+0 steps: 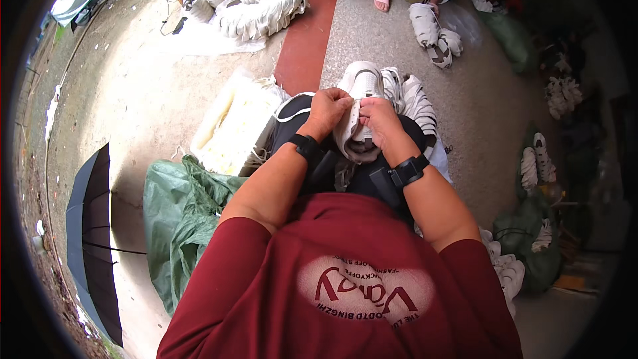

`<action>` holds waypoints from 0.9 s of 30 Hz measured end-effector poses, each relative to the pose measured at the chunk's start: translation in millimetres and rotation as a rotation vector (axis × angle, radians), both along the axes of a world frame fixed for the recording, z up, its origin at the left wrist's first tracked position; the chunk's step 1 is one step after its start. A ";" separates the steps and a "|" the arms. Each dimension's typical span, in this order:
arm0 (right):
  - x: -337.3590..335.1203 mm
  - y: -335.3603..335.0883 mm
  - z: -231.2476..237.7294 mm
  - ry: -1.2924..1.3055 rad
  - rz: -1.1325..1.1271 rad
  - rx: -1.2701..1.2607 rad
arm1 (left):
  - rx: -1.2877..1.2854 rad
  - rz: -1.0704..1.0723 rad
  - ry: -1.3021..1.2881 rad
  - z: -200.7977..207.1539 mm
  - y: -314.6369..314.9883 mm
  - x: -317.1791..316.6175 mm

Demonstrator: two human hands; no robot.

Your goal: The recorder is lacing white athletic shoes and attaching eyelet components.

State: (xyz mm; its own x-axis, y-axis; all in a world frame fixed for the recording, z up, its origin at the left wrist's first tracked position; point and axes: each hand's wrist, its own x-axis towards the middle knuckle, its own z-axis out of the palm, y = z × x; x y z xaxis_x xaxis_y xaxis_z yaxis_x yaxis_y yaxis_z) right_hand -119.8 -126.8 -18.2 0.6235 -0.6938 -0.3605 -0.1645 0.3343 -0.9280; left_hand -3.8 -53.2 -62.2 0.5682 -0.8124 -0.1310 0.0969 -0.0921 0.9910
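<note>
A white sneaker (363, 83) with a row of eyelets rests on my lap, its toe pointing away from me. My left hand (325, 113) is closed at the shoe's left side, thumb and fingertips pinching what looks like a white shoelace by the eyelets. A white, lace-like strand (287, 110) curves over the dark trouser leg beside that hand. On the opposite side, my right hand (381, 121) has its fingers curled against the eyelet edge, gripping the shoe. The fingertips hide the exact contact. More white shoes (417, 103) lie just right of the sneaker.
Pale laces fill an open bag (232, 126) at my left, near green sacking (186, 199) and an open dark umbrella (96, 246). Bundled white shoes (262, 10) lie far left. Other people sit ahead, one foot in a pink sandal (381, 0). Stacked shoes (506, 269) stand at right.
</note>
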 end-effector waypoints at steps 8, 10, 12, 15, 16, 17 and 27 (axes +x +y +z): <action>0.3 13.0 1.6 0.051 -0.007 -0.153 | 0.082 0.124 -0.475 24.8 3.9 -17.9; -0.4 14.7 -3.5 0.081 0.003 -0.190 | 0.083 0.102 -0.725 30.5 2.7 -18.6; 0.7 16.9 -7.3 0.110 0.009 -0.224 | 0.100 0.063 -0.747 34.3 1.5 -16.2; 3.8 18.3 -11.5 0.015 -0.078 -0.145 | 0.114 0.026 -0.806 30.0 -1.3 -16.7; 2.6 16.3 -14.2 0.046 -0.064 -0.206 | 0.140 0.012 -0.707 26.5 -4.8 -14.1; 0.9 14.3 -15.8 0.077 -0.051 -0.268 | 0.164 -0.002 -0.609 23.5 -8.1 -11.2; -1.7 -5.0 8.4 0.013 0.113 0.068 | 0.066 0.160 -0.896 28.8 7.5 -26.0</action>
